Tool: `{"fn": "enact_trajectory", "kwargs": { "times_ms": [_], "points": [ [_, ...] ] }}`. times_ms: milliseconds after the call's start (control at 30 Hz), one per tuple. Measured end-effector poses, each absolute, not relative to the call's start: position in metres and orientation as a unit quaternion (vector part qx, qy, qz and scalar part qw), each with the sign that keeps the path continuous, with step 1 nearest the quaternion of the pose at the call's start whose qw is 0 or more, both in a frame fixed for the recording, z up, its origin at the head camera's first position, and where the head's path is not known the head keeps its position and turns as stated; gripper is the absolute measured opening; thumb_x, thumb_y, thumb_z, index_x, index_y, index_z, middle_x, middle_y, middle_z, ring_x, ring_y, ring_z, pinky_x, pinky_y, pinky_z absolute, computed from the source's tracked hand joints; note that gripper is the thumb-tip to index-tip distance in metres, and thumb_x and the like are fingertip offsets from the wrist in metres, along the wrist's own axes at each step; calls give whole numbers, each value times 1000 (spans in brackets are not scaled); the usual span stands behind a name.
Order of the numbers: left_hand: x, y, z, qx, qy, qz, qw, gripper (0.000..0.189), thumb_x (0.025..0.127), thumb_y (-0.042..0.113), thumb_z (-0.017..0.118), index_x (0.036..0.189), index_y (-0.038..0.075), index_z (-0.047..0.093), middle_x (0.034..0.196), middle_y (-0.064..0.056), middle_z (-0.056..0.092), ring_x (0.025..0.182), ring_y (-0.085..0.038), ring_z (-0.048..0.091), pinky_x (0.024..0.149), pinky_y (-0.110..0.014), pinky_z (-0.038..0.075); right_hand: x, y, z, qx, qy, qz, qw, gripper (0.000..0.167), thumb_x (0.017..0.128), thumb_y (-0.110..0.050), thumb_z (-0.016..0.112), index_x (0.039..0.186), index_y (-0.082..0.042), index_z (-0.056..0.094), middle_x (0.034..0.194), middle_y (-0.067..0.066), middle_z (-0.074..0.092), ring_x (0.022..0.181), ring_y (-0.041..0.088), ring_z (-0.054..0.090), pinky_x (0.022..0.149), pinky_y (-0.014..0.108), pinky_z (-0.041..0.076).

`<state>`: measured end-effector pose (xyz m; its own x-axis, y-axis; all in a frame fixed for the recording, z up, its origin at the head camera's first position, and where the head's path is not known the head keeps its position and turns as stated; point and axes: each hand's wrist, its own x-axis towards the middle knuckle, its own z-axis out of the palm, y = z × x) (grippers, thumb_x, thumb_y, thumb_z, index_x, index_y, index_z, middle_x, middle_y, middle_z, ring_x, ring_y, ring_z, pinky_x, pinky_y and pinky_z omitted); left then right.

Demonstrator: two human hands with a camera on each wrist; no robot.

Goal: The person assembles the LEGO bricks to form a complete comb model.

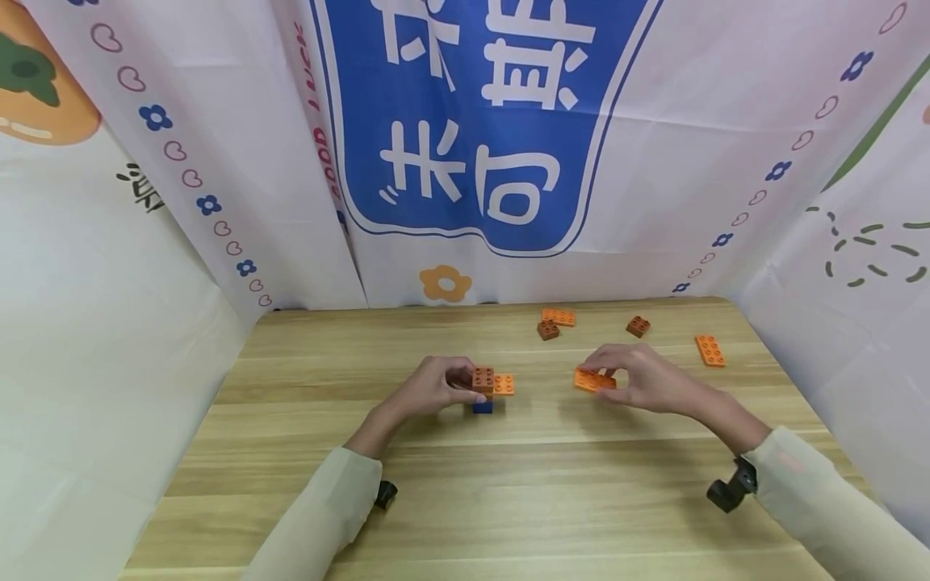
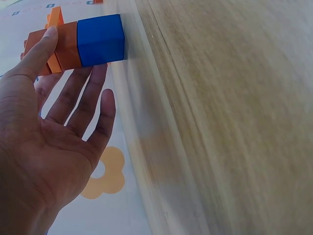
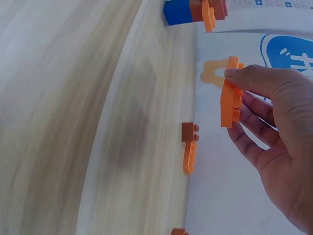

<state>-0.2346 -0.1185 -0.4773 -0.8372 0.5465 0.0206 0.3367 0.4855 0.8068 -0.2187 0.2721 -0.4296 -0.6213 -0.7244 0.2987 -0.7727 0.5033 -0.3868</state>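
Note:
My left hand (image 1: 438,386) pinches a small stack of toy building bricks between thumb and fingers. At the bottom of the stack is a blue brick (image 2: 101,40); brown bricks (image 1: 483,379) sit above it, with a flat orange plate (image 1: 504,385) between them jutting out to the right. To the right, my right hand (image 1: 639,379) holds another flat orange plate (image 1: 594,381) by its edges, its studs facing up in the head view. A gap separates this held plate from the stack. The right wrist view shows the thumb on one face of the held plate (image 3: 228,100).
Toward the back of the wooden table (image 1: 465,500), a brown brick (image 1: 548,330) lies against an orange plate (image 1: 559,316). Farther right are a single brown brick (image 1: 638,326) and an orange plate (image 1: 710,351). A printed cloth (image 1: 407,274) hangs along the back edge.

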Motion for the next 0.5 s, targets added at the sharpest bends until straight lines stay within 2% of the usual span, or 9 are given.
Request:
{"fn": "enact_trajectory", "kwargs": {
  "times_ms": [233, 500],
  "points": [
    [-234, -118, -477, 259, 854, 435, 120, 22, 92, 31, 86, 105, 18, 74, 103, 6, 76, 93, -11, 71, 85, -33, 59, -223, 256, -426, 450, -853, 256, 60, 43, 82, -3, 91, 122, -7, 78, 115, 2, 78, 101, 19, 74, 83, 42, 63],
    [-235, -119, -479, 261, 853, 435, 120, 20, 92, 31, 86, 104, 19, 74, 102, 6, 75, 93, -11, 71, 85, -33, 59, -226, 232, -422, 475, -834, 273, 69, 41, 82, -6, 91, 121, -5, 78, 116, 6, 78, 101, 21, 74, 82, 40, 63]
  ]
}}
